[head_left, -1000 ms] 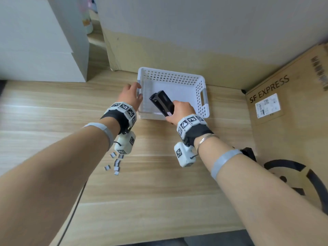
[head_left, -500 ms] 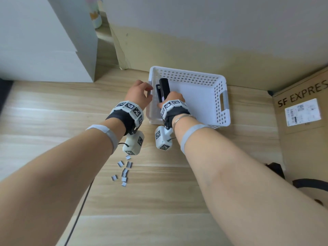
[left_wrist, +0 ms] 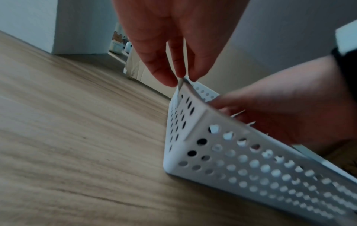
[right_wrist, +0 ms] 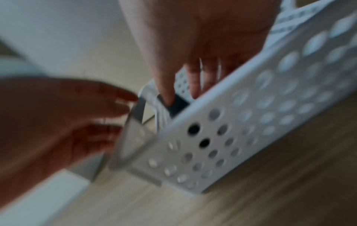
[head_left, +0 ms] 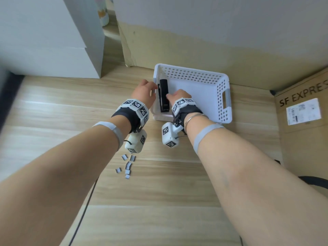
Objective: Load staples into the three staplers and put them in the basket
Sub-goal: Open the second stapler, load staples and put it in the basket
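Upper centre, my right hand [head_left: 178, 96] pinches the stapler [head_left: 163, 94] inside the basket [head_left: 191, 75]; my left hand [head_left: 143, 94] touches its rim, fingers straight.

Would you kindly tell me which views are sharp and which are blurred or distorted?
Head view: sharp in the middle, the stapler and basket crisp, with wide-angle bending at the edges. Left wrist view: dim, slightly soft, yet the left hand is readable. Right wrist view: heavy motion blur smears the right hand and basket holes.
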`<action>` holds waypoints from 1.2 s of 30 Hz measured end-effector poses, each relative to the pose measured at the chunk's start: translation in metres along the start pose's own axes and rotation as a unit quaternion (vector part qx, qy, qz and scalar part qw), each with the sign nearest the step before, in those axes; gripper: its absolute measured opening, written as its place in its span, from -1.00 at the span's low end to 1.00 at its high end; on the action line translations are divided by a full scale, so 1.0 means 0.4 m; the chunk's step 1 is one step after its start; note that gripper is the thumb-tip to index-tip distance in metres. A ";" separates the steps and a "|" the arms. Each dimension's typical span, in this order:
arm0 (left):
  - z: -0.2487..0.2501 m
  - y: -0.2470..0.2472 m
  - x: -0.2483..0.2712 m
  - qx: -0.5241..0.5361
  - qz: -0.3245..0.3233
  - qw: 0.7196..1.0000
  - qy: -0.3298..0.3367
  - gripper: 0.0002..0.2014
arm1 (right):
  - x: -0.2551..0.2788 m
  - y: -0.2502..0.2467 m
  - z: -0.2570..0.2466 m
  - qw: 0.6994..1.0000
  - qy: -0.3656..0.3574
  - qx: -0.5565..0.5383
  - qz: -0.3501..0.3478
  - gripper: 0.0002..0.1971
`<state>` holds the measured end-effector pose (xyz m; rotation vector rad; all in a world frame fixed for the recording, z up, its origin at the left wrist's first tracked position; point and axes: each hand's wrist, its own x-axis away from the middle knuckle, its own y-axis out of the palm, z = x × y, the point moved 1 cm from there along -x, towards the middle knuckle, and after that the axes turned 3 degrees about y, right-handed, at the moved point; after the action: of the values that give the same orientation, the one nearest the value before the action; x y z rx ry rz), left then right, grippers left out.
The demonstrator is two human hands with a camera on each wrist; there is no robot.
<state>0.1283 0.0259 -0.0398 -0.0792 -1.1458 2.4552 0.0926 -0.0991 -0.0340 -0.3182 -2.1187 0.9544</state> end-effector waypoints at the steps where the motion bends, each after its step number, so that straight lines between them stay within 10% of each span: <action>1: 0.011 0.003 0.014 -0.007 -0.001 1.000 0.002 -0.71 | 0.017 -0.023 0.014 0.999 -0.004 -0.031 0.023 -0.80; 14: 0.152 0.160 0.264 0.014 -0.076 0.988 0.133 -0.69 | 0.210 -0.180 0.443 0.970 0.123 -0.018 0.207 -0.79; 31: 0.117 0.259 0.353 -0.022 -0.196 0.975 0.102 -0.70 | 0.281 -0.188 0.644 0.969 0.187 0.131 0.091 -0.62; 36: 0.093 0.256 0.359 -0.028 -0.250 0.966 0.068 -0.55 | 0.309 -0.134 0.499 0.987 -0.008 0.162 0.005 -0.55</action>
<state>-0.0468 -0.0012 -0.0733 0.0226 -1.0263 1.9428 -0.1332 -0.1797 -0.0107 -0.1572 -1.9361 1.2896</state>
